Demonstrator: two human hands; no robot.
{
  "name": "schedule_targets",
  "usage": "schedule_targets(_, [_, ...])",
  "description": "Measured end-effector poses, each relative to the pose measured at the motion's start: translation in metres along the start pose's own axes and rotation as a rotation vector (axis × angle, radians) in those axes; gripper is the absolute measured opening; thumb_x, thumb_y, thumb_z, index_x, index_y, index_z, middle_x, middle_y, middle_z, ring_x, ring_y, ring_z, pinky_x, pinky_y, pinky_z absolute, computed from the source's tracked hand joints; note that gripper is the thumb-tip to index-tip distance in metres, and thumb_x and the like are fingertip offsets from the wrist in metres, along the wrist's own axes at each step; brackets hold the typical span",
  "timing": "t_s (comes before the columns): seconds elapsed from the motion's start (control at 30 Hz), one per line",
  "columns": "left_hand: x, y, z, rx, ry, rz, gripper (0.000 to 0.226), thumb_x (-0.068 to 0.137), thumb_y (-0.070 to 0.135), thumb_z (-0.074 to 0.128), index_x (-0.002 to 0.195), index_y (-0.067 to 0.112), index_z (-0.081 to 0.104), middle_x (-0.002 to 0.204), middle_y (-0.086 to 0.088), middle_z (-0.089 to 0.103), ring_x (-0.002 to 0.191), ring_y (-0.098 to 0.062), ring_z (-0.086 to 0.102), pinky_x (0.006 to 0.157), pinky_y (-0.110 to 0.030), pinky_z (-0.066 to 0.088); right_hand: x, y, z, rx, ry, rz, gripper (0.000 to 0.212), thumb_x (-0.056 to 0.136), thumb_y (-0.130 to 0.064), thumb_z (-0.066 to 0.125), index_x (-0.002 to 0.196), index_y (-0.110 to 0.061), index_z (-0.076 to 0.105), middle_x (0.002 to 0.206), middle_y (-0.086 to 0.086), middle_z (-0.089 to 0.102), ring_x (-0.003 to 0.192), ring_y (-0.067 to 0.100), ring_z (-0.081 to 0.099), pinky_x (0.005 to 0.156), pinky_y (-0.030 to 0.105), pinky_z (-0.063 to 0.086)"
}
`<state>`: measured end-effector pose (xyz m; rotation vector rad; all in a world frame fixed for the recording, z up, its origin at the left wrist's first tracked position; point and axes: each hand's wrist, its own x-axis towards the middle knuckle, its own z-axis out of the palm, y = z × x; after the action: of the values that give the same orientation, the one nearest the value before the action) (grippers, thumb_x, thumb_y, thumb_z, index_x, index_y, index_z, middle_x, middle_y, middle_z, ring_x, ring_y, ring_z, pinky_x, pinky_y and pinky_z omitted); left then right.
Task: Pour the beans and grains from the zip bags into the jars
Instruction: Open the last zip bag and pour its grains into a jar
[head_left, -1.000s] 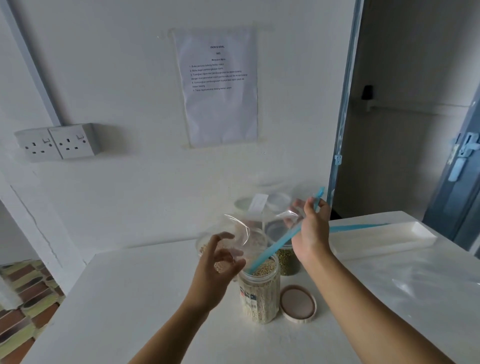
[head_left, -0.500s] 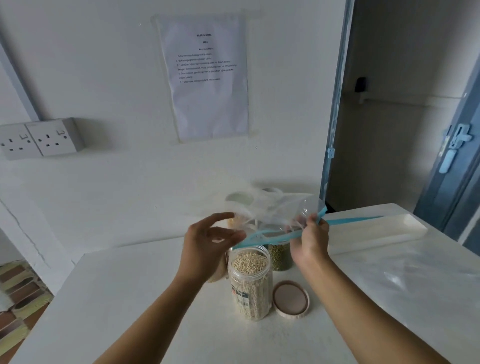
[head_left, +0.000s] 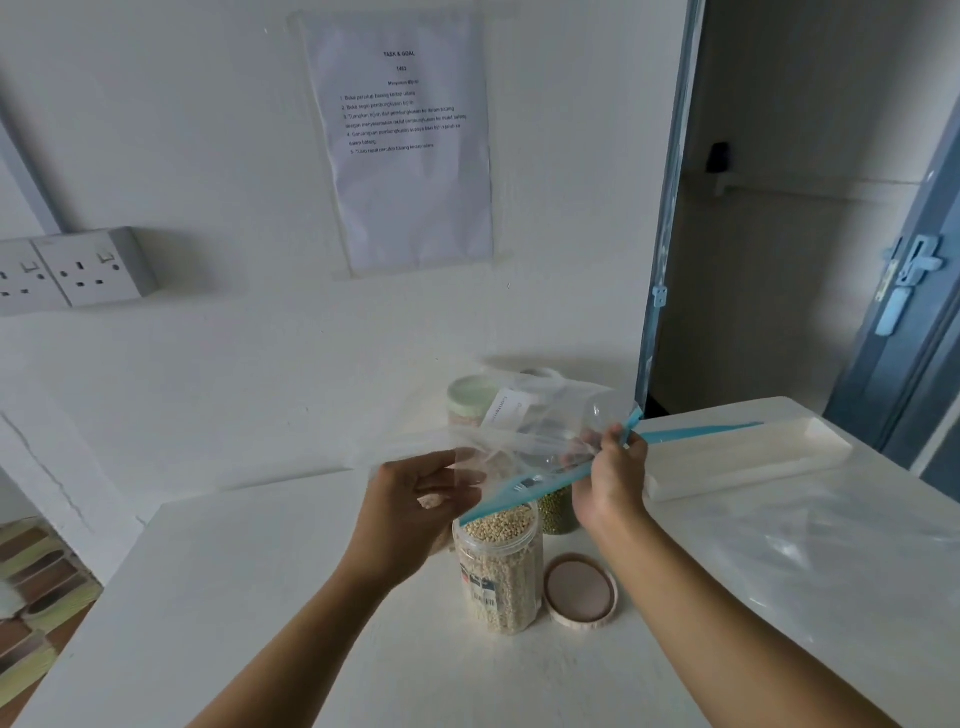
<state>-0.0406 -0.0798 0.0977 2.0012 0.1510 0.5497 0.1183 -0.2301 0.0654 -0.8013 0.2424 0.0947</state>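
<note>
A clear zip bag (head_left: 540, 431) with a blue zip strip hangs empty over an open jar (head_left: 498, 566) filled with pale grains. My right hand (head_left: 613, 478) pinches the bag's blue strip at its right end. My left hand (head_left: 415, 499) holds the bag's left edge between thumb and fingers. The jar's round lid (head_left: 581, 590) lies on the table to its right. Behind stand a jar of green beans (head_left: 558, 512) and a lidded jar (head_left: 470, 402), both partly hidden by the bag.
A long white tray (head_left: 753, 452) with a blue-strip zip bag (head_left: 691, 434) lying in it sits at the back right. A flat clear plastic bag (head_left: 831, 551) lies on the white table (head_left: 260, 597) at the right. The wall is close behind the jars.
The bag has swung from tipped up over the jar to nearly level. My left hand rose from the jar's side to the bag's left edge. The view shifted upward.
</note>
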Motion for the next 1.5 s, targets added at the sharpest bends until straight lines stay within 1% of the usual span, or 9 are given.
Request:
schedule_targets(0.17, [0.002,0.003,0.007,0.035,0.126,0.035,0.036,0.068,0.013,0.093,0.101,0.014,0.079,0.079,0.009,0.079,0.08,-0.007,0.076,0.079,-0.016,0.057,-0.002,0.0,0.0,-0.016,0.016,0.023,0.018,0.11,-0.028,0.042,0.127,-0.023,0.046,0.079,0.001,0.059,0.07,0.013,0.059,0.076,0.033,0.052])
schedule_targets(0.37, [0.003,-0.003,0.003,-0.169,0.006,-0.09,0.038,0.086,-0.002,0.075,0.123,0.005,0.069,0.097,-0.005,0.08,0.098,-0.018,0.076,0.091,-0.033,0.06,-0.002,-0.007,-0.003,0.014,0.009,0.01,0.017,0.11,-0.029,0.043,0.125,-0.022,0.046,0.076,0.001,0.054,0.062,0.012,0.054,0.066,0.029,0.05])
schedule_targets(0.63, [0.002,-0.001,0.014,-0.131,0.182,-0.063,0.032,0.06,0.007,0.096,0.085,0.008,0.077,0.073,-0.006,0.076,0.072,-0.018,0.076,0.067,-0.021,0.058,-0.004,-0.008,-0.006,-0.062,-0.004,0.003,0.025,0.109,-0.032,0.043,0.133,-0.022,0.045,0.084,0.001,0.059,0.079,0.014,0.061,0.092,0.039,0.052])
schedule_targets(0.83, [0.002,-0.008,0.007,0.067,0.12,-0.054,0.02,0.085,0.02,0.08,0.106,0.02,0.079,0.093,0.01,0.079,0.09,-0.005,0.075,0.09,-0.037,0.061,-0.002,-0.011,-0.01,-0.044,0.016,0.013,0.027,0.11,-0.031,0.043,0.134,-0.021,0.044,0.082,0.001,0.056,0.072,0.013,0.056,0.072,0.032,0.051])
schedule_targets(0.97, [-0.005,-0.005,0.005,0.147,-0.04,0.022,0.043,0.083,0.024,0.08,0.122,0.035,0.067,0.104,0.02,0.075,0.09,0.001,0.073,0.078,-0.021,0.061,-0.003,-0.013,-0.011,-0.025,-0.013,0.014,0.027,0.109,-0.032,0.043,0.134,-0.02,0.045,0.076,0.0,0.055,0.062,0.011,0.054,0.065,0.028,0.049])
schedule_targets(1.07, [-0.01,-0.001,0.006,0.182,-0.048,0.049,0.053,0.075,0.018,0.088,0.124,0.025,0.069,0.103,0.017,0.075,0.083,-0.002,0.074,0.071,-0.018,0.06,-0.005,-0.015,-0.009,-0.015,-0.04,0.018,0.027,0.109,-0.033,0.044,0.133,-0.022,0.045,0.073,-0.001,0.054,0.059,0.01,0.054,0.065,0.027,0.05])
schedule_targets(1.23, [-0.002,0.003,-0.002,0.173,0.112,0.112,0.043,0.072,0.013,0.092,0.11,0.022,0.076,0.082,0.011,0.078,0.081,-0.004,0.075,0.083,-0.021,0.059,-0.005,-0.016,0.001,0.007,-0.069,0.007,0.031,0.109,-0.03,0.044,0.138,-0.017,0.043,0.072,0.0,0.055,0.063,0.011,0.055,0.069,0.03,0.05])
schedule_targets(1.37, [-0.001,-0.005,0.003,0.151,0.025,0.027,0.036,0.065,0.012,0.094,0.097,0.011,0.078,0.078,0.004,0.078,0.077,-0.009,0.076,0.084,-0.036,0.062,-0.004,-0.012,-0.003,-0.038,-0.045,0.021,0.03,0.109,-0.031,0.044,0.137,-0.019,0.044,0.077,0.001,0.057,0.062,0.012,0.056,0.067,0.03,0.052])
schedule_targets(1.5, [0.003,-0.008,-0.002,0.109,0.025,-0.045,0.036,0.06,0.013,0.097,0.09,0.013,0.077,0.073,0.001,0.077,0.074,-0.015,0.077,0.082,-0.039,0.062,-0.005,-0.011,-0.008,-0.06,-0.036,0.021,0.024,0.109,-0.031,0.043,0.131,-0.021,0.045,0.084,0.003,0.059,0.075,0.014,0.06,0.082,0.035,0.054])
